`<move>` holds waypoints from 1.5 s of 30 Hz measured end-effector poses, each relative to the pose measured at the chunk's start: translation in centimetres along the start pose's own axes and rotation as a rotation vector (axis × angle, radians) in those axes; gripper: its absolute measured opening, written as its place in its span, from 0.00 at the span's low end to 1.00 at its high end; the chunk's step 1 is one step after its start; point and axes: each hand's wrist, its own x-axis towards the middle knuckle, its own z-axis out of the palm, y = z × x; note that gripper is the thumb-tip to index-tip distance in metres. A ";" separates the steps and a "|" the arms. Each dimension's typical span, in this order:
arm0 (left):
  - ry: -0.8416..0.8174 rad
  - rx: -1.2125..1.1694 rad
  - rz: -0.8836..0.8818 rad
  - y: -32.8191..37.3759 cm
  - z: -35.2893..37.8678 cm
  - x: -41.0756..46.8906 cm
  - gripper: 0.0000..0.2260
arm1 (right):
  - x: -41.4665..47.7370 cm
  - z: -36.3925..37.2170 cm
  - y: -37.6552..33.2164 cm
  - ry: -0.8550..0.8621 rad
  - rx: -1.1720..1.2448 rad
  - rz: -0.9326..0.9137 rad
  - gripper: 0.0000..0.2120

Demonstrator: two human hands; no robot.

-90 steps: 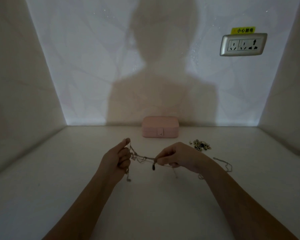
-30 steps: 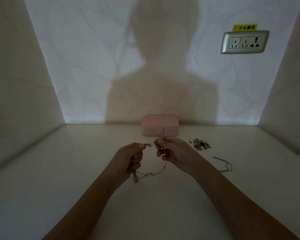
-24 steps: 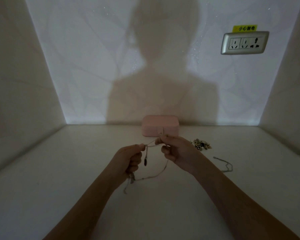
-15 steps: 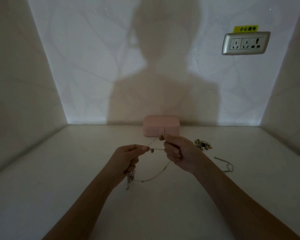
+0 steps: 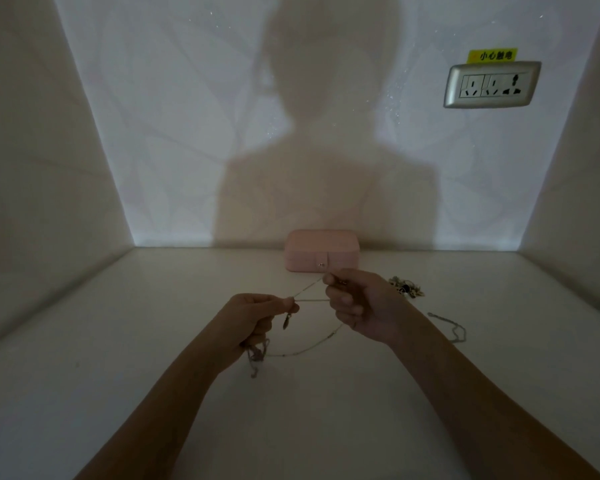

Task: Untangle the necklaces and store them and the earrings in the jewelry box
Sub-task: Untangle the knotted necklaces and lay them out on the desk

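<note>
Since half a second before, the dark pendant point(image 5: 286, 321) had slipped down to hang just under our left hand point(image 5: 253, 320). Our right hand point(image 5: 357, 303) had lifted a little toward the jewelry box point(image 5: 321, 250). Both grips were narrow pinches on the necklaces point(image 5: 309, 348). Our left thumb and forefinger nipped the point where two strands met and the right hand held their far ends, so the strands stretched taut in a slim V between them. We judged the tension was meant to show which strand crossed which. The rest of the tangle bunched under the left palm, with a slack loop sagging toward the surface point(image 5: 153, 358). The box sat closed against the back wall. The earrings point(image 5: 405, 287) lay just right of it, and a loose chain point(image 5: 447, 323) lay beyond our right wrist, apparently already freed.
</note>
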 end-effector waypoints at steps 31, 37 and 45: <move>-0.035 -0.688 -0.158 -0.2 0.6 0.3 0.15 | 0.2 -0.8 -0.1 -0.026 -0.051 -0.030 0.13; -0.031 -0.549 -0.139 -0.1 0.6 0.2 0.13 | 0.3 -0.2 -0.2 0.102 0.153 -0.100 0.11; 0.030 0.004 -0.015 -0.2 1.5 -0.1 0.07 | -0.5 0.1 -0.4 -0.074 0.060 0.064 0.18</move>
